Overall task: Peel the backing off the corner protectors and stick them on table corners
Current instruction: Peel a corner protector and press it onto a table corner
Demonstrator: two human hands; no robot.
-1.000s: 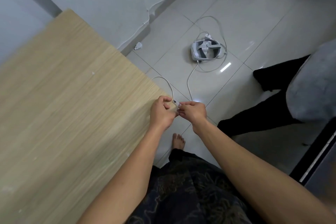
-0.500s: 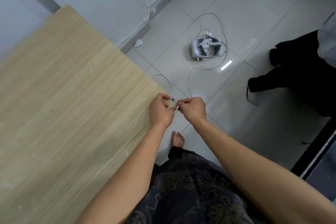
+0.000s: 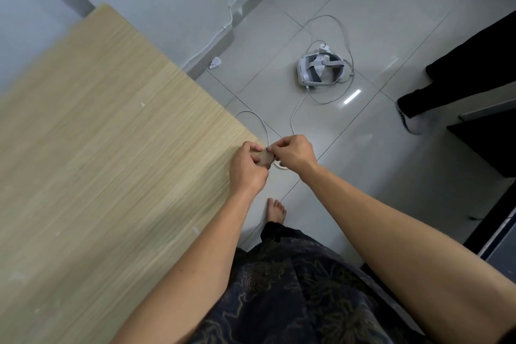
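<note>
Left hand (image 3: 247,169) grips the clear corner protector (image 3: 264,158) at the table (image 3: 111,148) corner; right hand (image 3: 294,152) pinches its edge — no containers visible.

Soft, even indoor light, faint shadows. A bright glare strip (image 3: 352,96) on the floor (image 3: 371,45) lies beyond the right hand (image 3: 296,152); worktop (image 3: 83,176) grain nearer than the left hand (image 3: 247,169) is blurred; frame edges bend.

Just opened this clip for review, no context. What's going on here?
A person stands at the corner of a wooden table, both hands together right at that corner. The left hand has its grip on a small translucent corner protector; the right hand pinches its upper edge, apparently working the backing. Whether it is stuck down cannot be told. A headset lies on the floor.
</note>
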